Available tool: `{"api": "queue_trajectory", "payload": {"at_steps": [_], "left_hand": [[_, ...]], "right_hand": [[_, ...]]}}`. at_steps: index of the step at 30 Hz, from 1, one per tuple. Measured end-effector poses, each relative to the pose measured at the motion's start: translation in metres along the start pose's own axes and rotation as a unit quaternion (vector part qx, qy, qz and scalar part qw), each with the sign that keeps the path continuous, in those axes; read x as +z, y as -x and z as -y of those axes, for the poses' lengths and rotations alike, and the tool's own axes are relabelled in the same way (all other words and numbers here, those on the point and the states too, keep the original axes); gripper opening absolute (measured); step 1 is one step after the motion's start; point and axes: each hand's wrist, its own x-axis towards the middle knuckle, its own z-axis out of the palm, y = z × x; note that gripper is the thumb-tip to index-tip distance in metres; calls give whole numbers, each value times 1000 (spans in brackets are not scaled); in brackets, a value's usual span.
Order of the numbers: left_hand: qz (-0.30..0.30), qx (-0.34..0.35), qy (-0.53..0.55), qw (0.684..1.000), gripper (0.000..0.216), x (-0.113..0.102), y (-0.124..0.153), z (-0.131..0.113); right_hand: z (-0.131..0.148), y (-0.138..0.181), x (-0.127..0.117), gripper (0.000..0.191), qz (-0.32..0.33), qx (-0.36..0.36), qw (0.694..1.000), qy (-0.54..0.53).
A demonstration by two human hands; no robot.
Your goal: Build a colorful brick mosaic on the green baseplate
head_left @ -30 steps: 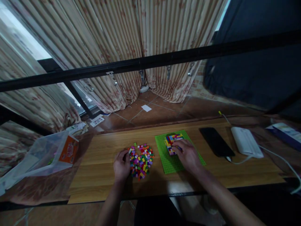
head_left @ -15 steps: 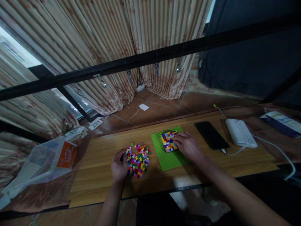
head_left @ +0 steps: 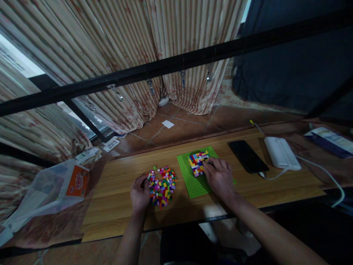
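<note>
A block of many-coloured toy bricks stands on a green studded baseplate. My right hand is at the block's right side, thumb and fingers pinched together against it; whatever is between the fingertips is hidden. Left of the baseplate lies a loose pile of small coloured bricks. My left hand rests at the pile's left edge with its fingers curled and the tips close together. I cannot make out a brick in them.
On the wooden board, right of the baseplate, lie a black phone and a white power bank joined by a cable. A clear plastic bin with an orange label stands left. A black bar crosses beyond the board.
My right hand has shifted slightly down and turned at the brick block, its fingers more bunched. My left hand has stayed by the pile. The whole view has moved a little.
</note>
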Motion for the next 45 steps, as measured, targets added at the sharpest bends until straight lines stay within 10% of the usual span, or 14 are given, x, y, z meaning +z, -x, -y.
{"api": "queue_trajectory", "payload": {"at_steps": [15,23,45], "left_hand": [[-10,11,17,1000,21,3,1,0],[-12,3,15,1000,19,4,5,-4],[-16,5,23,1000,18,6,6,-5]], "right_hand": [[19,34,-1,29,-81,-21,988,-129],[81,67,7,21,31,-94,964,-247],[108,27,31,12,121,-72,977,-159]]}}
